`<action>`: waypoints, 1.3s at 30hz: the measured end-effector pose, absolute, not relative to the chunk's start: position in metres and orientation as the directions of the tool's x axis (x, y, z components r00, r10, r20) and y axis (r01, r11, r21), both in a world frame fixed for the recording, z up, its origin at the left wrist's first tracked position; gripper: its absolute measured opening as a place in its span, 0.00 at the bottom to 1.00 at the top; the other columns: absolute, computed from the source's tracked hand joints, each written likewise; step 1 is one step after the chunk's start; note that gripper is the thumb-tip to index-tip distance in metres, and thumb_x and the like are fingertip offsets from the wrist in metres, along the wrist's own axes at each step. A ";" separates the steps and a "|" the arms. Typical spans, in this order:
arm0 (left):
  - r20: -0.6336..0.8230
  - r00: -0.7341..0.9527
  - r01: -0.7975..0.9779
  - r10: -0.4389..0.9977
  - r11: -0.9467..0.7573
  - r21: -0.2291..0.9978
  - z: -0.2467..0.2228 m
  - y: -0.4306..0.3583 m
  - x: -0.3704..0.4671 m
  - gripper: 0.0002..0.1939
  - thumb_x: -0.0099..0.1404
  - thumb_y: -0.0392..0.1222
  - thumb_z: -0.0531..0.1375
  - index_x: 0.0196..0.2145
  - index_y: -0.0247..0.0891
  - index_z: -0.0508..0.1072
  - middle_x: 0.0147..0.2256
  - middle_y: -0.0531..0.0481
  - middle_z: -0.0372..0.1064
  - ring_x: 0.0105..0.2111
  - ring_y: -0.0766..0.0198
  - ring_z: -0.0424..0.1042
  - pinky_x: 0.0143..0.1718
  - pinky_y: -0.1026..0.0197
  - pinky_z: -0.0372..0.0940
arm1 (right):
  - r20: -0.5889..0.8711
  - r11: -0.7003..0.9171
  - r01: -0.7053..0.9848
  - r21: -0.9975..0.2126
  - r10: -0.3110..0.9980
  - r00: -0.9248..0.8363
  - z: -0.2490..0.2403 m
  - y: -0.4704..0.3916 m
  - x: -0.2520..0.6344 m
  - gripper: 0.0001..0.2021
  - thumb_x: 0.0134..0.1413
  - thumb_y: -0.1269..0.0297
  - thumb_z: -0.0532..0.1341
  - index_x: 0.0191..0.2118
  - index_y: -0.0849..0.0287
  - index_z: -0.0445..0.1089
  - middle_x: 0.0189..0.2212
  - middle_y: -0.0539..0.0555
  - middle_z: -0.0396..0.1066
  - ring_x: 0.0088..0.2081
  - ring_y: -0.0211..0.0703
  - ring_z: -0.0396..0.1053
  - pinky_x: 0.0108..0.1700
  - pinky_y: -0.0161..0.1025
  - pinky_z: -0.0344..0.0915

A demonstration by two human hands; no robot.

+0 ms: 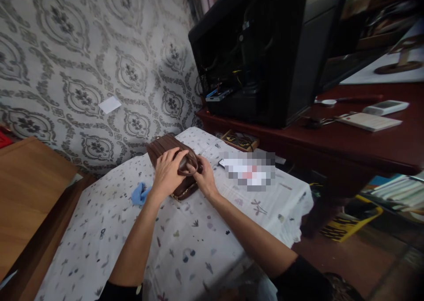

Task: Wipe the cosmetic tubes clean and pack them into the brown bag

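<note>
A brown leather handbag [165, 144] with pleated sides and a gold-coloured chain lies on the patterned white cloth [195, 243]. Across its top my left hand [168, 172] holds it, thumb beside the looped handle. My right hand [206, 177] is closed at the bag's right side, by the handle loop; its fingertips are partly hidden there. A crumpled blue cloth [139, 194] lies just left of my left wrist.
A phone [221, 163], mostly blurred out, lies right of the bag. A dark red desk [354, 137] bears a black computer case [291, 58]. Below it are an open drawer [241, 140] and a yellow-rimmed basket [347, 226]. A wooden panel [29, 195] stands at left.
</note>
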State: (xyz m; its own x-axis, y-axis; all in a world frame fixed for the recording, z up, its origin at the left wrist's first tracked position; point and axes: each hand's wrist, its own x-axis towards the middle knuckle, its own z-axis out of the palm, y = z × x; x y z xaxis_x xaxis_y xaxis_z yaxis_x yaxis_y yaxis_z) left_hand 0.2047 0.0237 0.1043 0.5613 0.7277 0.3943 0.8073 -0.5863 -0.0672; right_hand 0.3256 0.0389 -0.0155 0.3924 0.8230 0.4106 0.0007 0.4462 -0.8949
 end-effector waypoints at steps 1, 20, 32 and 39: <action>0.400 0.558 0.808 0.728 -0.587 -0.058 0.105 0.023 0.205 0.26 0.65 0.44 0.62 0.60 0.45 0.66 0.61 0.44 0.63 0.60 0.51 0.61 0.59 0.46 0.59 | 0.410 0.452 -0.010 -0.892 0.820 0.400 -0.017 0.040 0.324 0.25 0.53 0.46 0.63 0.53 0.55 0.68 0.50 0.59 0.71 0.52 0.55 0.67 0.58 0.55 0.62; 0.667 0.340 0.911 0.663 -0.408 -0.058 0.091 0.036 0.241 0.12 0.69 0.45 0.54 0.35 0.37 0.73 0.39 0.41 0.73 0.43 0.47 0.68 0.41 0.50 0.61 | 0.326 0.337 0.063 -0.939 0.820 0.470 -0.022 0.042 0.315 0.26 0.51 0.52 0.67 0.54 0.56 0.67 0.50 0.58 0.70 0.53 0.53 0.66 0.57 0.50 0.63; 0.593 0.399 0.865 0.700 -0.502 0.011 0.091 0.019 0.242 0.07 0.66 0.39 0.57 0.32 0.41 0.74 0.39 0.44 0.73 0.45 0.50 0.67 0.47 0.48 0.62 | 0.396 0.408 0.069 -0.910 0.810 0.432 -0.031 0.051 0.322 0.22 0.52 0.52 0.64 0.51 0.54 0.68 0.48 0.57 0.72 0.50 0.53 0.68 0.56 0.52 0.64; 0.540 0.402 0.876 0.739 -0.482 0.007 0.095 0.009 0.218 0.12 0.67 0.37 0.58 0.48 0.41 0.73 0.49 0.44 0.70 0.52 0.50 0.63 0.53 0.50 0.61 | 0.373 0.433 -0.087 -0.897 0.848 0.377 -0.022 0.048 0.326 0.26 0.46 0.46 0.65 0.48 0.57 0.67 0.45 0.58 0.73 0.47 0.53 0.69 0.55 0.53 0.65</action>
